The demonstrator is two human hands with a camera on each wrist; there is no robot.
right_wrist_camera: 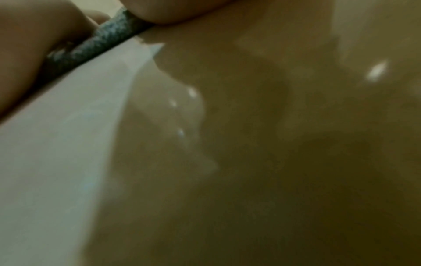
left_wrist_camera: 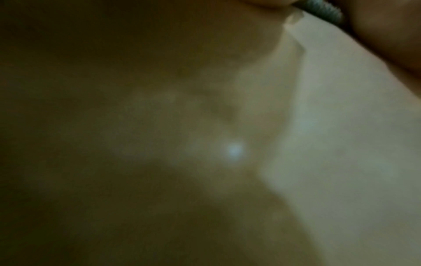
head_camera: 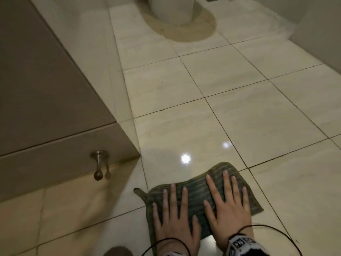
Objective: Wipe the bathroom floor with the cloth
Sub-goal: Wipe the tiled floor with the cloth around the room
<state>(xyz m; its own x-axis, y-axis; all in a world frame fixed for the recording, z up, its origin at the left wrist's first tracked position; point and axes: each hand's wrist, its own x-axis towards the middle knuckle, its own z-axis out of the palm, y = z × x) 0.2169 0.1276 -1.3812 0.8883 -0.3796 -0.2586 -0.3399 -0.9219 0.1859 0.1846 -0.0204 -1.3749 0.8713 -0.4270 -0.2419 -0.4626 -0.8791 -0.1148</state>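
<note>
Green striped cloth (head_camera: 199, 193) lies flat on the tiled floor (head_camera: 239, 117), near a cabinet corner. Left hand (head_camera: 175, 218) and right hand (head_camera: 227, 207) spread flat, pressing it. Looks soft, light, limp; likely slides easily on glossy tile, best driven by palms. Wrist views show only the cloth's edge (right_wrist_camera: 109, 36) under skin, blurred; head view gives layout.

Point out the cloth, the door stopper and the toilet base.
cloth (head_camera: 195, 191): head view, striped middle between the hands.
door stopper (head_camera: 99, 164): head view, metal stem.
toilet base (head_camera: 171, 10): head view, white front of the pedestal.
</note>
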